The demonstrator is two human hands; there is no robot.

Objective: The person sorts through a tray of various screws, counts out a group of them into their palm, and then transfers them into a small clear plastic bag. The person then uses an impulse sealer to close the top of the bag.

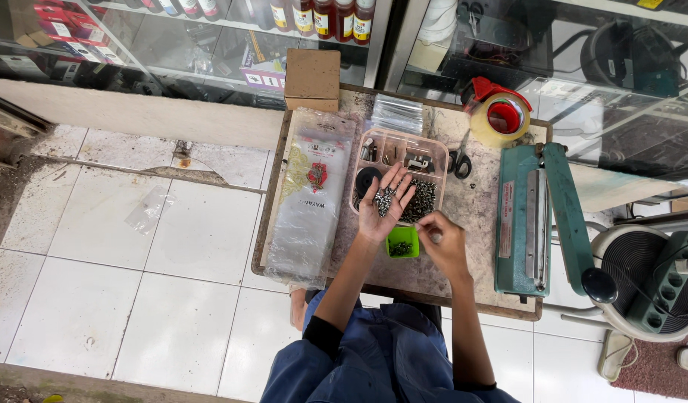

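Observation:
My left hand (383, 203) lies palm up over a clear plastic compartment tray (432, 147), with a small heap of metal screws resting on the palm. Below it stands a small green cup (401, 237) with several screws inside. My right hand (442, 242) hovers just right of the cup, fingers pinched together around something tiny that I cannot make out. The tray holds more dark screws (422, 200), a black round part and small metal pieces in its compartments.
A small worn table (471, 213) carries a stack of clear plastic bags (310, 201), scissors (459, 160), a tape dispenser (501, 113), a cardboard box (312, 79) and a teal bag sealer (534, 216). Glass display cases stand behind; a fan (646, 280) is at right.

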